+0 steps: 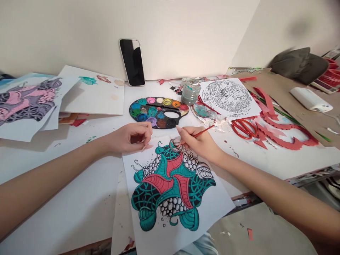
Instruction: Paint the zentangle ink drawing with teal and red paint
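Observation:
A sheet with a teal, red and black patterned drawing (170,186) lies in front of me on the white table (79,205). My right hand (198,141) pinches a thin red paintbrush (203,132), its tip down on the drawing's top edge. My left hand (132,136) rests curled on the table, its fingertips pressing the sheet's upper left corner. Just beyond both hands lies a black oval palette (158,112) with several coloured paints.
A glass jar of cloudy water (190,91) and a dragon line drawing (227,97) sit beyond the palette. Red scissors (244,128) and red paper cut-outs (281,131) lie at right. A phone (132,62) leans on the wall. Painted sheets (29,102) lie at left.

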Motion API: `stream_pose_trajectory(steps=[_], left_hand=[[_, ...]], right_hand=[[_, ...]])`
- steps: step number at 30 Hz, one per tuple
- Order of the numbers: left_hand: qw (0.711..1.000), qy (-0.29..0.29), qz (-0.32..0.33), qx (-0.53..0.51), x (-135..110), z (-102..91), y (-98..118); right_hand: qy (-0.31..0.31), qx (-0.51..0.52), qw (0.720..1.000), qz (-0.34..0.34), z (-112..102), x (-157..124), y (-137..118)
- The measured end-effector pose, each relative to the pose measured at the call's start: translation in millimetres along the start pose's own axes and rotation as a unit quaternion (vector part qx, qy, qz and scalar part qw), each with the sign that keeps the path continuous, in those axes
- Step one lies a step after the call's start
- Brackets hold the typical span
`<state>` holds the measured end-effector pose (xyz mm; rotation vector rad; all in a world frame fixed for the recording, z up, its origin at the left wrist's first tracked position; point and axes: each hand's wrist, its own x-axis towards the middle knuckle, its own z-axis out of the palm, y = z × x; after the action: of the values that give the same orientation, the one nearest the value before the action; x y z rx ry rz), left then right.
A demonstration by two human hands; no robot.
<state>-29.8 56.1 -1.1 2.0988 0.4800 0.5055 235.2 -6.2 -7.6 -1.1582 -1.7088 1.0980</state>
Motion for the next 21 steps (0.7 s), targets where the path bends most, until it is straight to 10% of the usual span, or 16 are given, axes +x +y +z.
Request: stream_pose_trajectory(steps=[21], left_hand=[[1.000, -0.023, -0.007, 0.014, 2.0, -1.9, 0.8]], right_hand=[[0.006, -0.020, 1.000, -0.023, -1.7, -0.6, 2.5]])
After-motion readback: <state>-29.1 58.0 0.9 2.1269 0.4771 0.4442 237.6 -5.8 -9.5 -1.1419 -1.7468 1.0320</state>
